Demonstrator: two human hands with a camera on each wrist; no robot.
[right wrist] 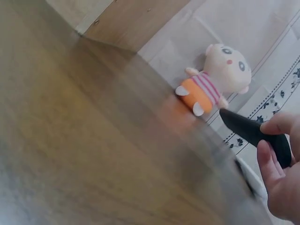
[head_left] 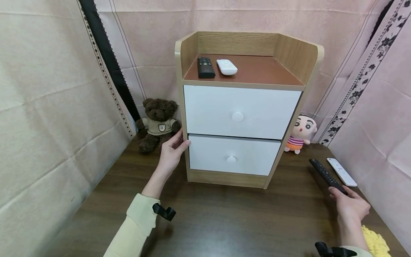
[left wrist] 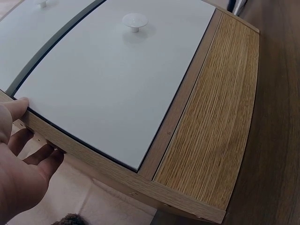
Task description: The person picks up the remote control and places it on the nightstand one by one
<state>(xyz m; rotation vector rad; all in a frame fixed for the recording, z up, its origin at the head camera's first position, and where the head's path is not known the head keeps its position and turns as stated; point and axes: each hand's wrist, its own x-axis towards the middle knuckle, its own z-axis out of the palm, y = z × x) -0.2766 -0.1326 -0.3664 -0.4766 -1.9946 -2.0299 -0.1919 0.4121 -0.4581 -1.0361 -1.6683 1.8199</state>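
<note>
Seen from the head camera: a small wooden bedside cabinet [head_left: 247,107] with two white drawers, standing on a dark wooden table [head_left: 224,221]. Left hand [head_left: 171,153] laid with straight fingers against the cabinet's left edge, at the seam between the drawers, gripping nothing. Right hand [head_left: 351,205] low at the right, fingers curled round the near end of a long black remote control [head_left: 327,175], its far end pointing toward the cabinet. Just beside it, a slim white remote [head_left: 341,172] flat on the table. On the cabinet's brown top, a short black remote [head_left: 205,67] and a white rounded remote [head_left: 227,66] side by side. A brown teddy bear [head_left: 158,123] left of the cabinet, a cartoon boy doll [head_left: 302,132] to its right. Seen from the left wrist: thumb on the front corner of the lower white drawer [left wrist: 117,89], fingers [left wrist: 44,157] spread along the side panel. Seen from the right wrist, blurred: thumb and fingers [right wrist: 269,164] pinching the black remote, with the doll beyond its tip.
</note>
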